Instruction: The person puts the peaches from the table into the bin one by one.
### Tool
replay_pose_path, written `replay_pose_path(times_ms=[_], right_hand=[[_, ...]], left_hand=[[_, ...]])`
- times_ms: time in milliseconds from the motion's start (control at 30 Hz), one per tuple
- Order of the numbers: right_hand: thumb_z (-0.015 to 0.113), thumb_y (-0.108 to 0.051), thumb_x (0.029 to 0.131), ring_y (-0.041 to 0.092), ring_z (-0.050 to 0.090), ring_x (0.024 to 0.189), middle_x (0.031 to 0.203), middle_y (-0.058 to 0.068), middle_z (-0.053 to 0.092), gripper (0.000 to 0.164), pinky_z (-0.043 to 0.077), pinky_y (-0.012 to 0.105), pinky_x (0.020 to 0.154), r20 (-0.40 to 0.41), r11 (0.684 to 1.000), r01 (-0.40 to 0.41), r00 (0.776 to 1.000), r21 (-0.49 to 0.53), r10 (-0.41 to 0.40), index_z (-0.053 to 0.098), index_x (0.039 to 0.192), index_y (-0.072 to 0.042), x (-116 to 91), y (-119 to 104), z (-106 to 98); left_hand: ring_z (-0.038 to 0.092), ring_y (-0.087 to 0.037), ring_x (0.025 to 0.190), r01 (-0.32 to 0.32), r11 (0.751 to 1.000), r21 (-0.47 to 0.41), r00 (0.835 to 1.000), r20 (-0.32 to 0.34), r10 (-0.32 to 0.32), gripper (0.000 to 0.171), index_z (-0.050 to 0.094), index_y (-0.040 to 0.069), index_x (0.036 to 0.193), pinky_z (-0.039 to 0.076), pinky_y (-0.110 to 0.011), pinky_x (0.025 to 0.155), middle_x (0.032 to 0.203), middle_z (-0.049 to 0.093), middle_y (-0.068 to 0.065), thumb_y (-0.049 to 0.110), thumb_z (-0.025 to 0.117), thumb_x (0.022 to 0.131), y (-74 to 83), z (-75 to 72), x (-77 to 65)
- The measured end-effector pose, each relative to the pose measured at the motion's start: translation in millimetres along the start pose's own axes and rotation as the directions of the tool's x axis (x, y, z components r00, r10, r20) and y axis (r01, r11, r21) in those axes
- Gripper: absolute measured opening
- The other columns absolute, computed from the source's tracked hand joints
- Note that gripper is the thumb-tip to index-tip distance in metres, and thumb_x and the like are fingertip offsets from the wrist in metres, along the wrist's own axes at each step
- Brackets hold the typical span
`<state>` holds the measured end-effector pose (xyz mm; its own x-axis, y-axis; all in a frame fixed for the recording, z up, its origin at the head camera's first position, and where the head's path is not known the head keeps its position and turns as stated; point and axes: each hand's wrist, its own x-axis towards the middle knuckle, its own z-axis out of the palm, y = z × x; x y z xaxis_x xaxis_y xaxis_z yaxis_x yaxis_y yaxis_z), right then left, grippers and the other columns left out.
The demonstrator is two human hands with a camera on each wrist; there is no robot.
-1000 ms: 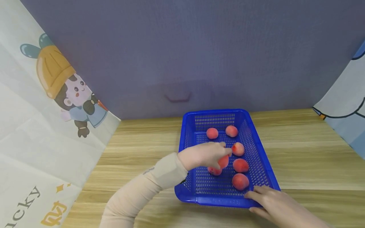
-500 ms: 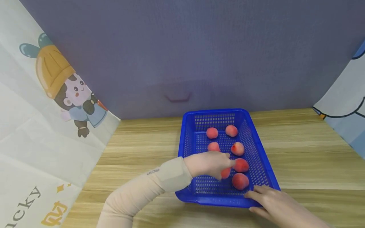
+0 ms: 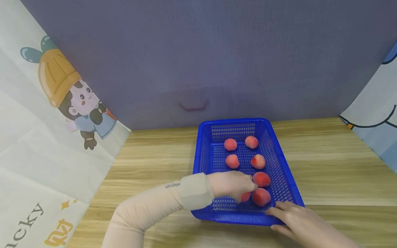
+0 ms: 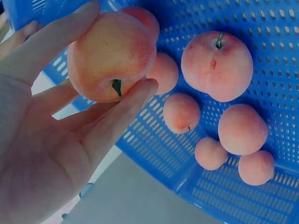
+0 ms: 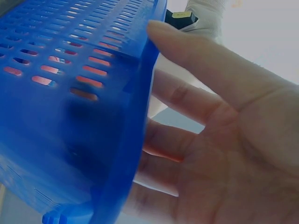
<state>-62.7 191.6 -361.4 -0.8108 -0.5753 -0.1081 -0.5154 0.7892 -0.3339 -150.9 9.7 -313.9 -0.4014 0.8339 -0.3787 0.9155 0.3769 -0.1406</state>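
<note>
Inside the blue plastic basket [image 3: 280, 155], my left hand [image 3: 232, 184] holds a reddish peach [image 4: 112, 56] between thumb and fingers. In the head view that peach shows only partly below my fingers, near the front of the basket. Just right of it are a red peach [image 3: 261, 197] and another peach [image 3: 262, 179]. Farther back sit a peach with a dark red spot [image 3: 258, 161], a pink peach [image 3: 232, 161] and two more along the back. At the basket's front right corner, my right hand [image 3: 297, 220] grips the rim, fingers and thumb on either side of it.
The basket stands on a wood-grain table [image 3: 155, 155], close to a grey-blue back panel [image 3: 198, 62]. A white sheet with a cartoon figure [image 3: 83, 96] borders the left side. Another printed sheet [image 3: 378, 117] hangs at the right.
My left hand has moved toward the basket's front, with a peach at its fingers. The pink peach in the left row's middle has come into sight. My right hand stays on the rim.
</note>
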Motion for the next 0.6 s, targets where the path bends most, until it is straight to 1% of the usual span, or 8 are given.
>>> replay_pose_path(times_ms=[133, 200, 300, 400, 467, 600], right_hand=[[0.060, -0.037, 0.079, 0.039, 0.056, 0.091, 0.103, 0.017, 0.060, 0.037, 0.045, 0.055, 0.070, -0.006, 1.000, 0.004, 1.000, -0.007, -0.004, 0.061, 0.104, -0.009, 0, -1, 0], [0.060, -0.036, 0.079, 0.039, 0.056, 0.091, 0.102, 0.017, 0.060, 0.037, 0.045, 0.055, 0.070, -0.008, 1.000, 0.004, 1.000, -0.010, -0.004, 0.061, 0.104, -0.009, 0, -2, -1], [0.061, -0.035, 0.079, 0.038, 0.057, 0.089, 0.101, 0.017, 0.061, 0.035, 0.046, 0.053, 0.069, -0.033, 0.999, 0.030, 0.999, -0.036, -0.032, 0.062, 0.102, -0.009, 0, -2, -1], [0.061, -0.035, 0.079, 0.037, 0.058, 0.087, 0.099, 0.016, 0.061, 0.033, 0.047, 0.052, 0.067, -0.058, 0.996, 0.058, 0.996, -0.064, -0.062, 0.062, 0.101, -0.009, 0, -3, -1], [0.061, -0.035, 0.079, 0.037, 0.058, 0.087, 0.098, 0.015, 0.062, 0.033, 0.047, 0.051, 0.067, -0.067, 0.995, 0.064, 0.995, -0.072, -0.069, 0.062, 0.100, -0.009, -1, -3, -1], [0.061, -0.037, 0.079, 0.038, 0.057, 0.089, 0.100, 0.015, 0.061, 0.035, 0.046, 0.054, 0.069, -0.042, 0.998, 0.036, 0.998, -0.042, -0.038, 0.062, 0.101, -0.010, 0, -2, 0]], left_hand=[[0.054, -0.005, 0.070, -0.016, 1.000, -0.015, 1.000, 0.018, 0.017, 0.029, 0.059, 0.021, 0.094, 0.045, -0.016, 0.065, 0.078, 0.057, 0.009, 0.016, 0.073, 0.069, 3.0, 1.6, 1.6], [0.053, -0.005, 0.068, -0.003, 1.000, -0.029, 0.999, 0.041, 0.004, 0.027, 0.059, 0.022, 0.092, 0.045, -0.017, 0.062, 0.076, 0.056, 0.010, 0.015, 0.073, 0.069, 5.0, 2.5, 2.7], [0.052, -0.005, 0.064, 0.021, 0.999, -0.034, 0.996, 0.090, -0.018, 0.024, 0.059, 0.023, 0.088, 0.046, -0.018, 0.058, 0.074, 0.056, 0.010, 0.014, 0.072, 0.070, 7.9, 4.6, 5.2], [0.051, -0.005, 0.063, 0.033, 0.999, -0.024, 0.991, 0.133, -0.029, 0.024, 0.059, 0.024, 0.087, 0.045, -0.017, 0.056, 0.074, 0.055, 0.010, 0.014, 0.073, 0.070, 9.9, 6.9, 8.5], [0.052, -0.005, 0.064, 0.033, 0.999, -0.019, 0.989, 0.143, -0.030, 0.024, 0.059, 0.024, 0.088, 0.044, -0.017, 0.057, 0.075, 0.056, 0.010, 0.014, 0.072, 0.070, 10.7, 8.5, 10.4], [0.053, -0.006, 0.066, 0.028, 1.000, -0.008, 0.990, 0.141, -0.026, 0.025, 0.059, 0.025, 0.089, 0.045, -0.018, 0.059, 0.077, 0.057, 0.010, 0.015, 0.073, 0.070, 12.0, 12.7, 14.0]])
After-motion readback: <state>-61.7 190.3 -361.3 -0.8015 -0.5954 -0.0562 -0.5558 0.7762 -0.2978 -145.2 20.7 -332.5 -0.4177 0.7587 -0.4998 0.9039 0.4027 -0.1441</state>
